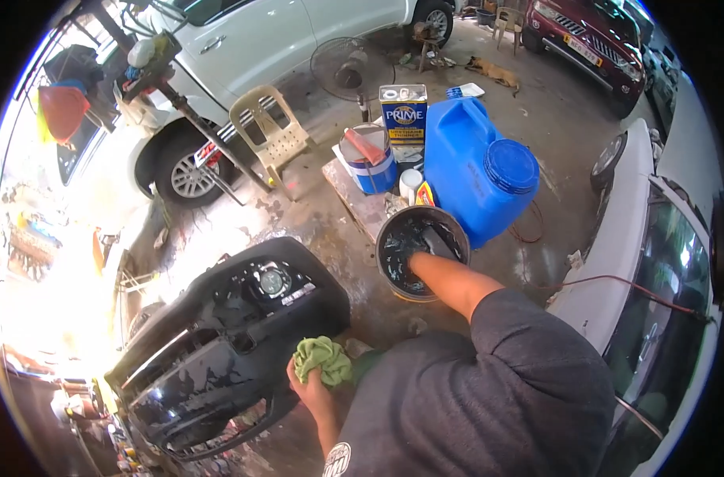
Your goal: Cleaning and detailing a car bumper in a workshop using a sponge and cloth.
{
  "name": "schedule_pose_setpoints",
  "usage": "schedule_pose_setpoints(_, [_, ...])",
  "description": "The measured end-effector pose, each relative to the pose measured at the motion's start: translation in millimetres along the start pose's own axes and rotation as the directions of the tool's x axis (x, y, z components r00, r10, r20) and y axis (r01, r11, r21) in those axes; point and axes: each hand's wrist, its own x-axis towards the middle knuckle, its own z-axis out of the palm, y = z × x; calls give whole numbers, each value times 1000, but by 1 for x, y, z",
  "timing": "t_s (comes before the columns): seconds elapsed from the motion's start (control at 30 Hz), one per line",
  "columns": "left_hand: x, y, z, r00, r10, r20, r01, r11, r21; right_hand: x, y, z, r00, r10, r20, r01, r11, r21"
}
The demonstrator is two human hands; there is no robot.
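My left hand (308, 381) is closed around a crumpled green cloth (322, 360), beside the lower right edge of a black car bumper (218, 358) that looks wet. My right hand (420, 261) reaches down into a dark round bucket (464, 238) of water; its fingers are under the surface or hidden, so what they hold is unclear. A dark grey flat piece (440, 243) lies in the bucket beside that hand. A round lamp-like part (273, 280) shows in the bumper's upper part.
Behind the bucket stand a blue plastic jug (457, 161), a thinner can (403, 128), a blue paint can (374, 173) and a white cup (410, 183). A plastic chair (272, 131), a fan (350, 71) and a white vehicle lie beyond. A pale car door (606, 268) is at right; a dog (496, 73) lies farther off.
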Motion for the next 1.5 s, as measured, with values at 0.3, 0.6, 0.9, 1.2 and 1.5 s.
schedule_pose_setpoints(0.3, [0, 0, 23, 999, -8, 45, 8, 1000, -4, -106, 11, -41, 993, -35, -112, 82, 890, 449])
schedule_pose_setpoints(0.6, [-1, 6, 52, 991, 5, 134, -9, 1000, 27, -140, 28, -38, 873, 213, -439, 414, 154, 897])
schedule_pose_setpoints(0.9, [-9, 0, 53, 988, -13, 156, 11, 1000, 15, -107, 60, -37, 936, 234, -261, 301, -153, 941])
schedule_pose_setpoints(1.2, [-14, 7, 49, 994, -23, 110, 20, 1000, 23, -140, 62, -35, 920, 317, -231, 364, -474, 802])
schedule_pose_setpoints(1.5, [-16, 8, 49, 993, -27, 116, 19, 998, 64, -139, 55, -28, 885, 384, -263, 352, -180, 919])
